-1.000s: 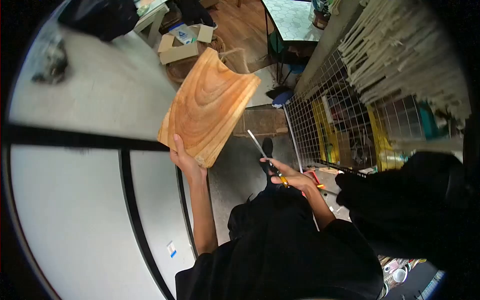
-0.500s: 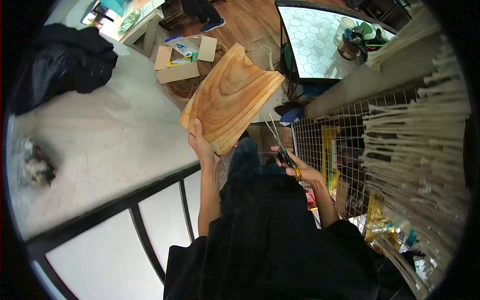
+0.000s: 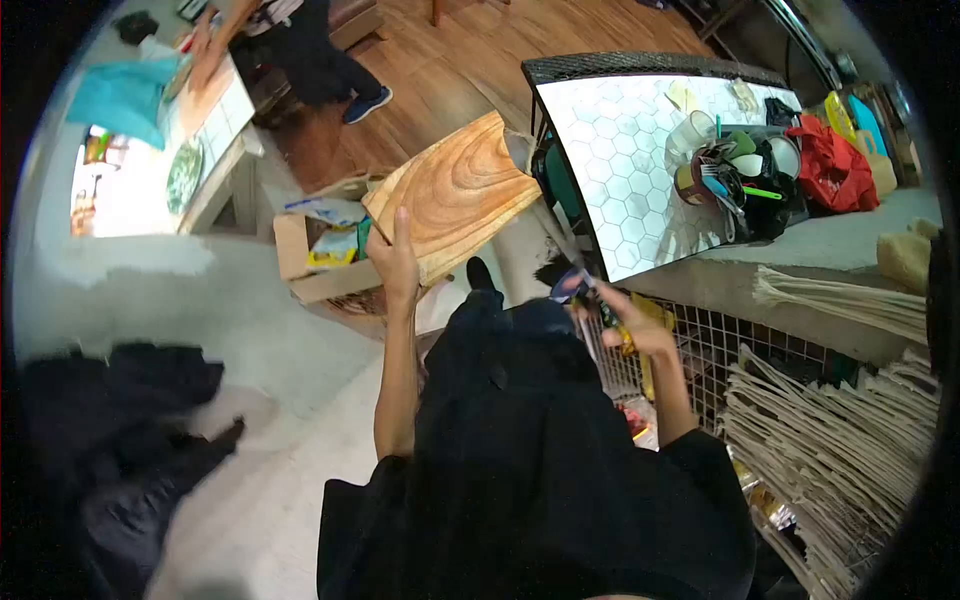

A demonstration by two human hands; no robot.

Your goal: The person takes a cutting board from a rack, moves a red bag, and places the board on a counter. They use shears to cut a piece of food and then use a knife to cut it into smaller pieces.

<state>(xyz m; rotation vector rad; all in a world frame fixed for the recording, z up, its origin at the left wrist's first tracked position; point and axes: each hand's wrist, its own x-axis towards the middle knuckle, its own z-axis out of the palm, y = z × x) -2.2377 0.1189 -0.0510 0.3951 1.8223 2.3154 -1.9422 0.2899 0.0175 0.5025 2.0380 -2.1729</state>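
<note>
My left hand (image 3: 396, 262) is closed on the lower left edge of a wooden board (image 3: 455, 190), thumb on its face. The board has wavy brown grain and a curved notch in its far right edge. It is held up in front of me, tilted. In my right hand (image 3: 638, 325) is a pair of scissors (image 3: 608, 312) with dark and orange handles. Their blades point up and to the left, slightly blurred, apart from the board. My fingers hide part of the handles.
A hexagon-tiled table (image 3: 620, 150) ahead right bears a cutlery holder and a red bag (image 3: 835, 165). A cardboard box (image 3: 335, 285) with packets stands beyond the board. Right are a wire grid (image 3: 700, 350) and stacked pale strips (image 3: 820, 440). A person (image 3: 310, 50) is at the far left table.
My viewpoint has moved forward, bringing the tiled table and box closer. Both hands still carry the board and scissors. More of the other person now shows, including a hand at the far table.
</note>
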